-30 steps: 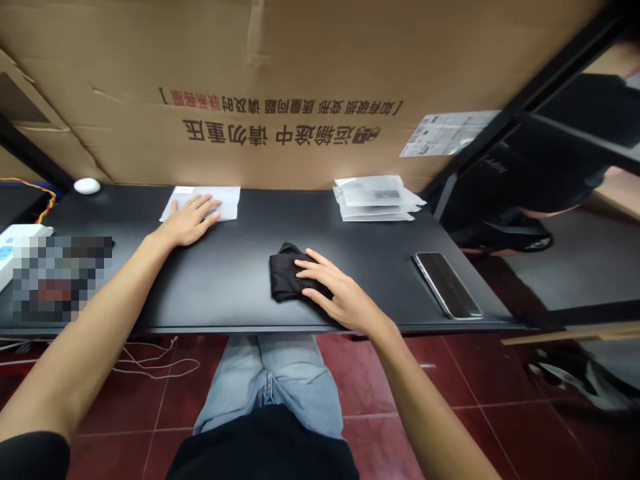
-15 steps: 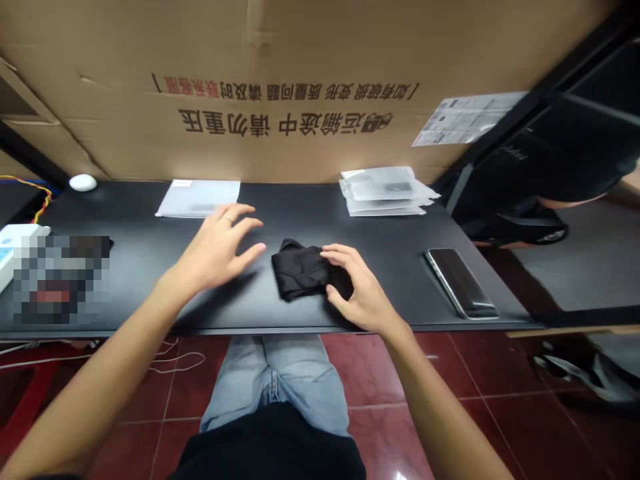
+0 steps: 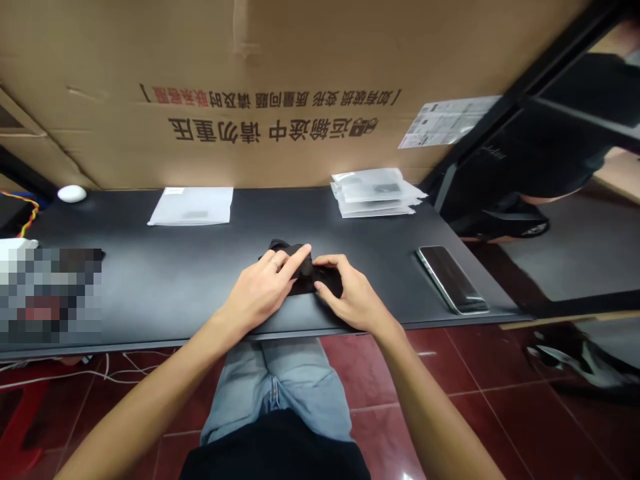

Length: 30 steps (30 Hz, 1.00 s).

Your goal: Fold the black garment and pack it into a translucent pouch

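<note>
A folded piece of black cloth (image 3: pixel 304 269) lies on the dark desk near its front edge; its exact kind does not show. My left hand (image 3: pixel 260 288), with a ring on one finger, grips the left part of the cloth, the index finger stretched across the top and the thumb low at the near side. Around the right end curl the fingers and thumb of my right hand (image 3: pixel 353 297). Both hands cover much of the cloth, and its fold looks raised between them.
Flat on the dark desk (image 3: pixel 200 267) are a frosted zip bag (image 3: pixel 193 207), a stack of similar bags (image 3: pixel 373 193) and a phone (image 3: pixel 453 280). A white rounded object (image 3: pixel 72 194) sits back left. Cardboard (image 3: pixel 270 53) stands behind. A person in black (image 3: pixel 560 133) is at right.
My left hand has moved right and down from above the desk onto the cloth and closed on it. The cloth's left part is now bunched up. The view has shifted slightly.
</note>
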Motion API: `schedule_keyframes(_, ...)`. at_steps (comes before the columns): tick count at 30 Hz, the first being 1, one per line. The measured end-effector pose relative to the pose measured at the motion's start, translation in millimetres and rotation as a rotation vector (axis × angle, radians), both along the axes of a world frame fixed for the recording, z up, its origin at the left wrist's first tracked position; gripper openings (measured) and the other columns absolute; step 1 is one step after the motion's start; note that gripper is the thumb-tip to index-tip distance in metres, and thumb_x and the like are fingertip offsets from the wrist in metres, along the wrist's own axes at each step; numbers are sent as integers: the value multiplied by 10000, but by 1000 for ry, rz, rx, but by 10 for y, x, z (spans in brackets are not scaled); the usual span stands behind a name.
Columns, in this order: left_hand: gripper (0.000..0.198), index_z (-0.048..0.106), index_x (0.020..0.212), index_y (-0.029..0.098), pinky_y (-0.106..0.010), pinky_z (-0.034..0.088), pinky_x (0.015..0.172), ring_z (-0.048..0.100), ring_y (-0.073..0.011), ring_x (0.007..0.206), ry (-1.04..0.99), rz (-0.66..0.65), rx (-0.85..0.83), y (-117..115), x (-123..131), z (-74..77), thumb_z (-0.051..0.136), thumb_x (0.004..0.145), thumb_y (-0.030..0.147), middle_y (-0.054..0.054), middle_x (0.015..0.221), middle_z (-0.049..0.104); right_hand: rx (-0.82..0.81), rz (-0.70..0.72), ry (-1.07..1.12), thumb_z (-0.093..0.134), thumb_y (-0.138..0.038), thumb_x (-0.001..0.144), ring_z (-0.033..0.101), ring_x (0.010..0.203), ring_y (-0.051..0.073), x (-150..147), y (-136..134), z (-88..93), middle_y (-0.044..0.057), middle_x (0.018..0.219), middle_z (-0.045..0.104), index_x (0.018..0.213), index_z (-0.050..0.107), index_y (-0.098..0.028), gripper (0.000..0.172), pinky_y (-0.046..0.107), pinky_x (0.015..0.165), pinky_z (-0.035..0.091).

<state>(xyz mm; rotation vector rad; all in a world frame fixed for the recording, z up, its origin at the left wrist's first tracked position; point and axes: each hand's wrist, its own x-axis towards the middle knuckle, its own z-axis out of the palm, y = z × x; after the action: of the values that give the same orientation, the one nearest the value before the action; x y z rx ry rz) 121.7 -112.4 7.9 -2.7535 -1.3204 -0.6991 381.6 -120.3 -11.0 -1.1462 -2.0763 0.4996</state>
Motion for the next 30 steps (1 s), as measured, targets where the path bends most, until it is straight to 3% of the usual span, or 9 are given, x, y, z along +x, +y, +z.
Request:
schedule_keyframes(2,677,318,1764,301,-372,639,952,689,-266,1204,-85,0,3,11,-82,-23,533,1126,230,-113,1315,704,55,55,-22,683,-286,1058,693,1410,342,-1,9,9,112,1518,709,1425,607,-314,376,598,1198,592)
schedule_keyframes(5,728,249,1790,310,-397,635,1028,712,-255,1163,-240,-6,-30,5,-255,-48,536,1125,240,-111,1293,704,109,156,-113,653,-272,1090,573,1569,337,-13,17,19,101,1619,666,1431,650,-305,343,619,1291,513)
schedule_keyframes(9,737,289,1786,301,-453,628,1068,722,-283,1199,-335,136,-45,-75,-640,-83,571,1105,301,-143,1408,688,96,152,-190,647,-291,1098,614,1526,346,-46,28,16,102,1529,732,1347,730,-293,263,631,1249,550)
schedule_keyframes(12,759,315,1790,297,-514,624,1056,716,-325,1192,-237,263,-103,-187,-958,-119,591,1085,338,-159,1380,688,108,140,-153,661,-299,1088,652,1465,349,-63,36,13,107,1469,755,1332,744,-294,258,631,1224,574)
schedule_keyframes(15,705,489,1713,285,-589,615,1040,678,-374,1200,-125,369,-80,-293,-1127,-124,658,1032,350,-197,1404,637,114,142,-133,668,-302,1084,659,1442,355,-66,43,13,104,1450,755,1341,745,-312,268,651,1216,578)
schedule_keyframes(19,665,593,1608,286,-597,589,1093,634,-373,1257,-109,281,21,-329,-994,-29,752,965,347,-189,1545,581,116,143,-141,657,-304,1092,661,1432,352,-70,46,21,102,1446,751,1331,744,-311,255,657,1208,584)
schedule_keyframes(21,635,600,1593,274,-554,599,1076,643,-356,1236,-72,223,33,-288,-838,29,746,980,350,-174,1498,633,124,136,-159,650,-303,1092,659,1432,356,-79,40,29,105,1441,751,1311,744,-301,239,657,1207,582)
schedule_keyframes(25,448,705,1450,249,-476,628,932,676,-344,1184,39,241,11,-139,-632,67,697,1004,296,-151,1368,731,149,72,-218,633,-270,1079,653,1435,379,-101,13,44,124,1418,760,1242,744,-275,197,663,1182,586)
schedule_keyframes(30,381,719,1356,246,-371,619,927,755,-240,1053,-175,329,-28,-23,-838,67,629,988,210,-76,1258,789,172,-13,-246,618,-309,1100,679,1392,382,-78,15,37,137,1384,771,1118,721,-260,116,644,1141,600)
